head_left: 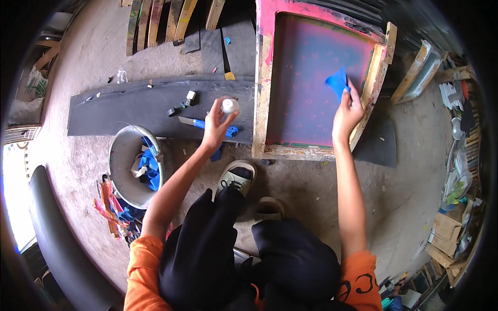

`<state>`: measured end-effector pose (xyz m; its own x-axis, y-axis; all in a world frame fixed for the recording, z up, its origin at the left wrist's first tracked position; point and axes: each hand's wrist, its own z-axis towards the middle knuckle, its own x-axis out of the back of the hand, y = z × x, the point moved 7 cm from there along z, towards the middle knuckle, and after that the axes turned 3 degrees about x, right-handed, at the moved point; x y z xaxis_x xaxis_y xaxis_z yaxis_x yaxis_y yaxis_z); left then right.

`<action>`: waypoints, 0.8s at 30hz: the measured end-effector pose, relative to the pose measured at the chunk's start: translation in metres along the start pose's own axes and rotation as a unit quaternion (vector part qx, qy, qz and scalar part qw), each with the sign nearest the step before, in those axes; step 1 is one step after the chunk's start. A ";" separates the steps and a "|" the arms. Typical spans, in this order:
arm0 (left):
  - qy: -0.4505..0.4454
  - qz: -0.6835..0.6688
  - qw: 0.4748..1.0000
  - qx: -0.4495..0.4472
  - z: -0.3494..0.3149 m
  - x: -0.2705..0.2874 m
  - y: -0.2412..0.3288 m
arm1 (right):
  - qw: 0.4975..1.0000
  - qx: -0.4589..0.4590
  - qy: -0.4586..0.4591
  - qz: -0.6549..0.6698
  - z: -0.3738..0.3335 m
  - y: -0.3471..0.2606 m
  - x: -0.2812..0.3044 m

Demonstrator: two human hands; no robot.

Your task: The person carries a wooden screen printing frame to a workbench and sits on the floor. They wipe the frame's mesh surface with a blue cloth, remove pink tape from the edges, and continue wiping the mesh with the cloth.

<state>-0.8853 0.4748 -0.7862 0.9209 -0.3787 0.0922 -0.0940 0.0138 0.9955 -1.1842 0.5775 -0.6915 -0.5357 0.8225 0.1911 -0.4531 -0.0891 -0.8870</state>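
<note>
My left hand [213, 127] is closed around a small white bottle [229, 106], its top facing up, above a dark sheet on the floor. Crumpled in my right hand [348, 115] is a blue cloth [337, 82], pinched by the fingers over the screen-printing frame [262, 111]. Wood edged with pink and other paint surrounds the frame's translucent purple mesh [308, 98], which shows a faint pattern. Whether the cloth touches the mesh I cannot tell. Close to my left hand lie a blue-handled blade tool [198, 123] and a scrap of blue cloth [232, 131].
At left stands a metal bucket [123, 168] holding blue and white rags [150, 168], with coloured scraps [116, 210] heaped beside it. Small blocks [191, 96] dot the dark sheet [114, 116]. Wooden frames [155, 23] lean at the back; another frame [412, 72] stands at right.
</note>
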 end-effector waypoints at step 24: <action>0.018 0.121 0.982 -0.142 0.052 -0.048 0.069 | 0.681 0.472 -0.381 -0.410 -0.043 0.019 -0.073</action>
<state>-0.9555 0.4458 -0.7230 0.8977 -0.3006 0.3221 -0.2065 0.3586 0.9104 -1.1233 0.5399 -0.7400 0.1217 0.3145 0.9414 -0.8862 -0.3927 0.2457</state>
